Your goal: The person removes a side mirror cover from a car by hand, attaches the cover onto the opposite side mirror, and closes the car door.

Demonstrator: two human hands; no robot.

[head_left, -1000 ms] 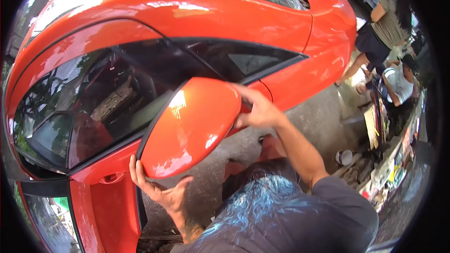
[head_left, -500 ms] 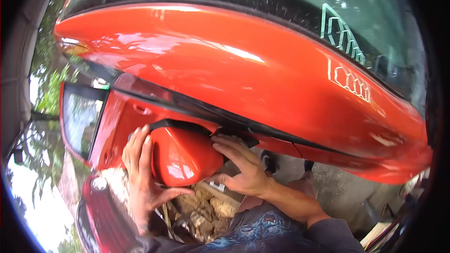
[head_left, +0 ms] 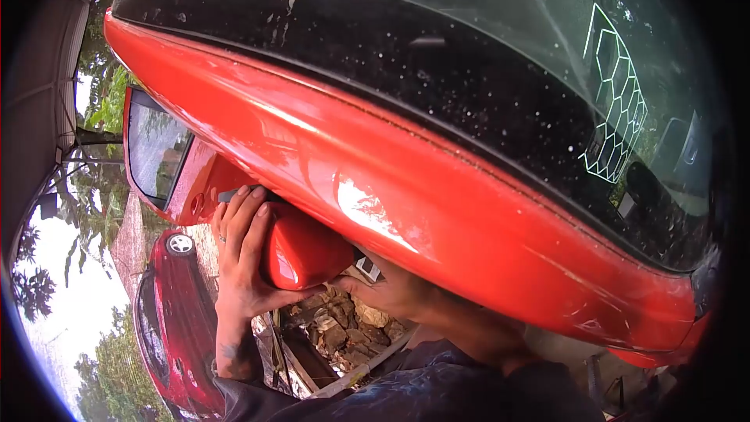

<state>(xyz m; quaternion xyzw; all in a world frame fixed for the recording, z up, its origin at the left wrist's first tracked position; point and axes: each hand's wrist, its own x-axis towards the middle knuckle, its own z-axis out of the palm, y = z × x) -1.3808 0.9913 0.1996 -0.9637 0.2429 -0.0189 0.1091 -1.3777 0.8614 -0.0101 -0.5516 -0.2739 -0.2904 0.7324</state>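
A glossy red side mirror housing [head_left: 301, 254] sits against the door of a red car [head_left: 437, 203], just below the roof pillar. My left hand [head_left: 242, 254] wraps around the mirror's outer end, fingers spread up over it. My right hand [head_left: 391, 289] grips the mirror's inner end near the door; the car's pillar hides most of it. The dark windscreen [head_left: 484, 70] fills the top of the view.
The car's open door window [head_left: 156, 144] shows at the left. Rubble and stones [head_left: 336, 328] lie on the ground below the mirror, beside a wooden plank. Trees and bright sky show at the far left, partly as reflections in the red bodywork.
My head has leaned further over the car, so the roof pillar and windscreen now cover more of the view and hide my right hand. Both hands stay on the mirror.
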